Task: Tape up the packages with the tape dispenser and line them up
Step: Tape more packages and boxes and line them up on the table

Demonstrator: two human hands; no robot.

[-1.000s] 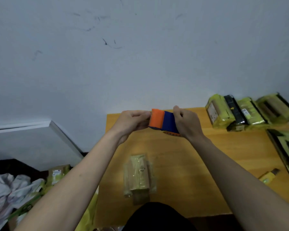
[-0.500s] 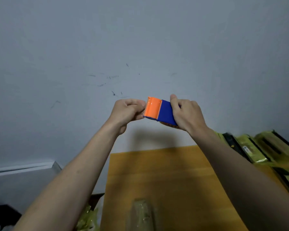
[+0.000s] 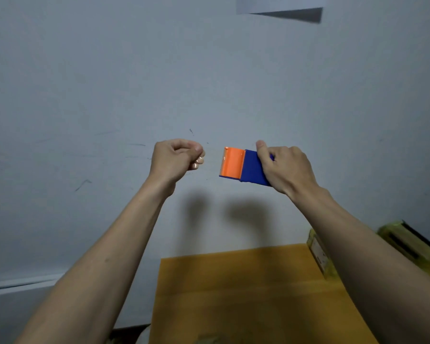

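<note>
Now raised before the wall – right hand [image 3: 287, 167] gripping the tape dispenser [image 3: 243, 166], orange mouth facing the left hand [image 3: 175, 157], curled as if pinching tape, tape itself unseen

A plain room used as a small packing spot

An orange-brown wooden table [image 3: 246, 294] is pushed against a bare grey-white wall [image 3: 109, 83] marked with dark scuffs. Below and to the right of the right hand [image 3: 287, 167] gripping the orange and blue tape dispenser [image 3: 243, 165], yellow-green wrapped packages [image 3: 405, 242] lie at the far right edge of the table, one showing a printed label. Well above the grip, a pale sheet [image 3: 278, 6] hangs off the wall near the top. Low to the left, a white ledge [image 3: 18, 284] runs along the wall. Nothing shows whether this is a home or a business.
</note>
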